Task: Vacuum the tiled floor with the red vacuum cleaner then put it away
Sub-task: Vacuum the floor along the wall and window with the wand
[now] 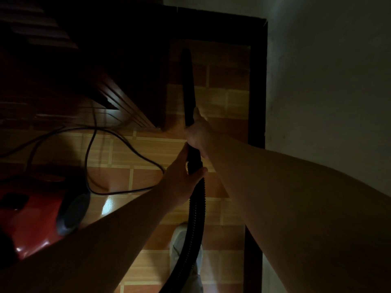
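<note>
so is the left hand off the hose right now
No, the left hand grips the black hose, just behind the right hand on the wand.

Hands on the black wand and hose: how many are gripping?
2. The right hand grips the wand farther along; the left hand holds just behind it, where the ribbed hose starts. No others visible.

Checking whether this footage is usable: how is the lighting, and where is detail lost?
Head view: dim overall; the wooden furniture is nearly black; the wand fades into shadow at its far end; glare spots sit on the floor tiles and the red vacuum.
</note>
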Demonstrator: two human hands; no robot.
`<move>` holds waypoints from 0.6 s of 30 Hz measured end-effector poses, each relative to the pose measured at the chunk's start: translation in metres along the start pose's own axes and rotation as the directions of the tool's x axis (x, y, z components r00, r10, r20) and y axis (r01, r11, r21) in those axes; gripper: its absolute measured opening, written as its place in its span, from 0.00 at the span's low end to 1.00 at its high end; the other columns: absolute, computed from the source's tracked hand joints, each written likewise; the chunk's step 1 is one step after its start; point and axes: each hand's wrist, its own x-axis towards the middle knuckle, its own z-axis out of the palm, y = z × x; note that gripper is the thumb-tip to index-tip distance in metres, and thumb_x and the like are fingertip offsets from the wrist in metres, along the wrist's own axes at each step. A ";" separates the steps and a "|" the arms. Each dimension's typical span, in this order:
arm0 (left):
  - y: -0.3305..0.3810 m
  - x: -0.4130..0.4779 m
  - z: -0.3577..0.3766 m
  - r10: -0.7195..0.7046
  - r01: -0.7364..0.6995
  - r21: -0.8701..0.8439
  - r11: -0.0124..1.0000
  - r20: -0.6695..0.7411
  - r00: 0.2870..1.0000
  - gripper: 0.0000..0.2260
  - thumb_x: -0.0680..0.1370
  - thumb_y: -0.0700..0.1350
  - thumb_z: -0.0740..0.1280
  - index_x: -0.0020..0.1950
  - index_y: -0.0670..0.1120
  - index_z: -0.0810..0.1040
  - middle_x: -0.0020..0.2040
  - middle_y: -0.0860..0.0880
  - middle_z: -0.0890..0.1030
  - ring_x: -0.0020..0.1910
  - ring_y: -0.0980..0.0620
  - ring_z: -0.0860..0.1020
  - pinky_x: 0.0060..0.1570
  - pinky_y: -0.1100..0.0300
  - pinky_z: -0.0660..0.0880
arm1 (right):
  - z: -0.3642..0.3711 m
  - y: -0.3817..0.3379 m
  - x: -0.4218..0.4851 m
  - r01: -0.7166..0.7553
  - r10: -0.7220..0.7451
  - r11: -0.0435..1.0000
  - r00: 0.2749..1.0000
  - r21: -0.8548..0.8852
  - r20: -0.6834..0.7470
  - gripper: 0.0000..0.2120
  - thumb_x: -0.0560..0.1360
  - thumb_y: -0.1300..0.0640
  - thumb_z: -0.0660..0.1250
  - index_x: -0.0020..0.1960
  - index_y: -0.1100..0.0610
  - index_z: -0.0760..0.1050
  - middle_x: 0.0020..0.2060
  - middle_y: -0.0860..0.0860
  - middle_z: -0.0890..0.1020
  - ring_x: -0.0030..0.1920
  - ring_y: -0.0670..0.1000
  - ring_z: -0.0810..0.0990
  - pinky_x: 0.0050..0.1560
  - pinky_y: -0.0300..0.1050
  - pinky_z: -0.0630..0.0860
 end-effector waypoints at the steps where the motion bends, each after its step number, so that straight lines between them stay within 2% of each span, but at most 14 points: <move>1: 0.001 0.002 0.000 0.001 -0.001 0.006 1.000 0.000 1.000 0.31 0.80 0.50 0.71 0.77 0.67 0.60 0.63 0.61 0.77 0.52 0.51 0.85 0.51 0.45 0.84 | 0.000 0.003 0.003 0.016 -0.015 1.000 0.999 0.005 -0.041 0.37 0.84 0.62 0.60 0.83 0.44 0.42 0.71 0.57 0.73 0.52 0.53 0.78 0.49 0.46 0.79; 3: 0.006 0.006 0.002 -0.004 0.004 0.041 0.999 0.011 1.000 0.29 0.79 0.51 0.72 0.75 0.66 0.63 0.64 0.61 0.77 0.55 0.50 0.84 0.53 0.45 0.82 | 0.000 0.009 0.005 0.027 -0.024 0.999 0.991 0.022 -0.135 0.34 0.85 0.60 0.59 0.83 0.46 0.45 0.65 0.55 0.77 0.50 0.51 0.80 0.42 0.43 0.76; 4: 0.009 0.009 0.002 -0.009 0.008 0.063 0.998 0.020 1.000 0.27 0.79 0.51 0.72 0.74 0.64 0.65 0.64 0.59 0.77 0.56 0.49 0.83 0.56 0.44 0.81 | -0.001 0.012 0.005 0.024 -0.019 0.999 0.984 0.025 -0.176 0.33 0.85 0.59 0.58 0.83 0.46 0.45 0.63 0.54 0.77 0.49 0.52 0.81 0.42 0.44 0.78; 6: 0.016 0.013 0.002 -0.003 -0.002 0.112 0.994 0.040 0.999 0.22 0.79 0.50 0.72 0.71 0.60 0.71 0.61 0.57 0.80 0.57 0.50 0.82 0.59 0.44 0.79 | -0.007 0.018 0.006 0.016 -0.013 1.000 0.969 0.010 -0.247 0.32 0.85 0.57 0.57 0.84 0.50 0.45 0.66 0.57 0.77 0.57 0.57 0.81 0.54 0.50 0.81; 7: 0.020 0.013 0.002 0.006 -0.013 0.146 0.989 0.048 0.999 0.19 0.79 0.49 0.72 0.69 0.59 0.72 0.59 0.57 0.80 0.56 0.51 0.82 0.60 0.45 0.79 | -0.011 0.020 0.007 0.011 -0.015 1.000 0.964 -0.018 -0.267 0.32 0.84 0.59 0.57 0.83 0.52 0.45 0.68 0.60 0.75 0.62 0.59 0.79 0.61 0.51 0.78; 9: 0.026 0.015 0.002 0.034 -0.046 0.194 0.980 0.064 0.997 0.18 0.80 0.48 0.71 0.69 0.57 0.73 0.57 0.58 0.79 0.55 0.54 0.81 0.60 0.48 0.78 | -0.018 0.023 0.007 -0.014 -0.002 0.998 0.962 -0.058 -0.271 0.32 0.84 0.60 0.56 0.83 0.56 0.44 0.72 0.61 0.71 0.68 0.60 0.74 0.65 0.51 0.72; 11: 0.030 0.014 0.002 0.050 -0.064 0.193 0.979 0.074 0.996 0.18 0.80 0.47 0.70 0.70 0.55 0.72 0.58 0.58 0.79 0.52 0.58 0.79 0.56 0.55 0.79 | -0.022 0.023 0.008 -0.024 0.007 0.998 0.962 -0.061 -0.272 0.32 0.85 0.58 0.56 0.83 0.55 0.43 0.71 0.60 0.72 0.68 0.60 0.74 0.65 0.52 0.72; 13: 0.029 0.013 0.003 0.065 -0.076 0.190 0.979 0.063 0.996 0.21 0.81 0.46 0.70 0.72 0.55 0.70 0.54 0.64 0.75 0.48 0.64 0.76 0.50 0.67 0.75 | -0.021 0.019 0.008 -0.016 0.006 0.999 0.962 -0.036 -0.274 0.32 0.85 0.57 0.56 0.83 0.52 0.43 0.70 0.57 0.73 0.65 0.60 0.76 0.66 0.53 0.74; 14: 0.030 0.012 0.003 0.060 -0.070 0.180 0.981 0.058 0.996 0.23 0.80 0.46 0.70 0.74 0.54 0.68 0.52 0.65 0.73 0.49 0.64 0.76 0.50 0.68 0.74 | -0.019 0.017 0.007 -0.016 0.013 1.000 0.968 -0.012 -0.252 0.32 0.85 0.56 0.56 0.84 0.49 0.43 0.69 0.56 0.74 0.63 0.59 0.78 0.64 0.53 0.76; 15: 0.030 0.010 0.002 0.052 -0.059 0.158 0.986 0.047 0.998 0.25 0.80 0.45 0.71 0.75 0.54 0.66 0.53 0.65 0.72 0.53 0.61 0.78 0.53 0.63 0.77 | -0.017 0.014 0.006 -0.004 0.005 1.000 0.976 0.005 -0.220 0.32 0.86 0.55 0.56 0.83 0.46 0.43 0.67 0.55 0.75 0.59 0.57 0.79 0.59 0.52 0.79; 17: 0.026 0.007 0.004 0.041 -0.045 0.110 0.993 0.035 0.999 0.27 0.80 0.44 0.71 0.75 0.56 0.65 0.57 0.63 0.76 0.58 0.53 0.81 0.58 0.47 0.80 | -0.010 0.009 0.002 0.024 -0.021 1.000 0.989 0.017 -0.146 0.31 0.86 0.55 0.56 0.83 0.43 0.45 0.64 0.51 0.74 0.54 0.54 0.79 0.48 0.46 0.78; 18: 0.024 0.006 0.004 0.038 -0.041 0.102 0.994 0.031 0.999 0.27 0.80 0.44 0.71 0.75 0.57 0.64 0.57 0.59 0.79 0.56 0.51 0.82 0.57 0.44 0.80 | -0.007 0.008 0.002 0.038 -0.036 0.999 0.992 0.014 -0.121 0.31 0.86 0.56 0.57 0.83 0.43 0.46 0.68 0.53 0.75 0.54 0.54 0.79 0.44 0.44 0.76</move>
